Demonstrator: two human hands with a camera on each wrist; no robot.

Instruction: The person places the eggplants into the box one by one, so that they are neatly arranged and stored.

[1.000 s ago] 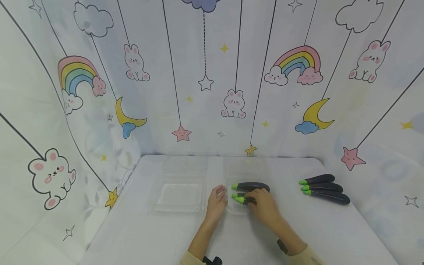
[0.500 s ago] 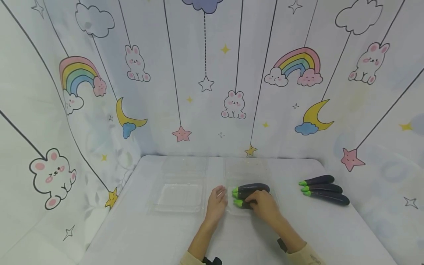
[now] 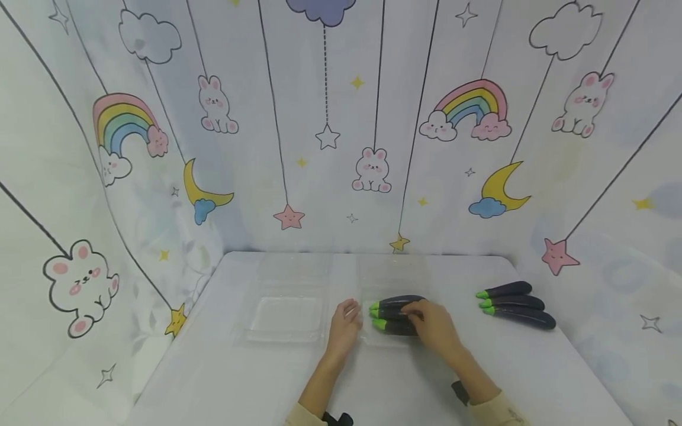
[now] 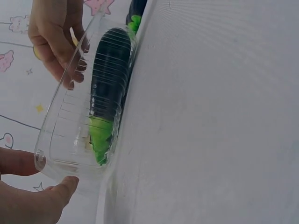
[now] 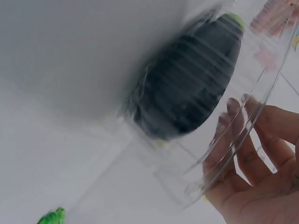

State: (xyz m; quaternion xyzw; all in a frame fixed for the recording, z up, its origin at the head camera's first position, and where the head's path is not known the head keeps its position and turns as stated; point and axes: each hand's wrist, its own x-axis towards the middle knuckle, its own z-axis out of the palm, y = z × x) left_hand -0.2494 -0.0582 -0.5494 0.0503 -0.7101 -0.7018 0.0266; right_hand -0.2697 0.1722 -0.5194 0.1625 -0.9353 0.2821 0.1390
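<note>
Three dark eggplants with green stems lie side by side in a clear plastic container (image 3: 367,338) with its lid folded back. My right hand (image 3: 436,326) hovers over their blunt ends, its fingers loosely bent. In the right wrist view, those fingers (image 5: 252,163) stand beyond the clear wall, apart from the nearest eggplant (image 5: 187,84). My left hand (image 3: 343,332) rests at the container's left side with relaxed fingers. The left wrist view shows its thumb (image 4: 65,187) and a fingertip close to the container's corner, with the front eggplant (image 4: 110,70) seen through the ribbed wall.
A second clear container (image 3: 288,338), also lying open, stands on the left of the white table (image 3: 234,384). Three more eggplants (image 3: 514,303) lie grouped on the table at the right. A patterned cloth (image 3: 330,195) hangs behind and at the sides.
The front eggplant has come down flat in the container, in front of the other two. My right hand has let go of it and shifted slightly right; the left hand keeps its place.
</note>
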